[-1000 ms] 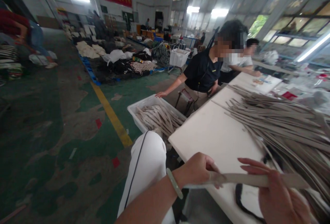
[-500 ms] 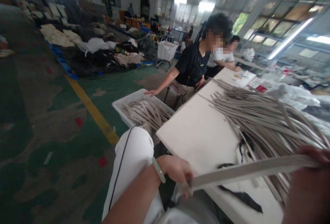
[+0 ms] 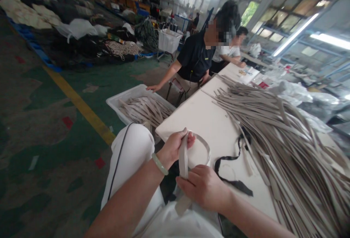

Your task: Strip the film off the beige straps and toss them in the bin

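Note:
A beige fabric strap (image 3: 183, 157) runs between my two hands and bends into a loop on the right. My left hand (image 3: 177, 145), with a pale bangle at the wrist, is closed on the strap near the table's corner. Lower and to the right, my right hand (image 3: 203, 187) grips the same strap, and a short end hangs below its fingers above my lap. A big pile of similar straps (image 3: 273, 132) covers the right side of the white table (image 3: 191, 114). Between the pile and my right hand lies a black cloth strip (image 3: 232, 185).
A white plastic bin (image 3: 113, 103) of straps stands on the floor beyond my knee. A co-worker in a dark shirt (image 3: 193, 53) sits behind it, one hand on its rim. Clear plastic bags (image 3: 292, 93) lie behind the pile. A white cart (image 3: 168, 41) stands farther back.
My right hand has come from the far right to beside my left hand, and the stretched strap is now looped. My left hand has risen slightly. The view has shifted right.

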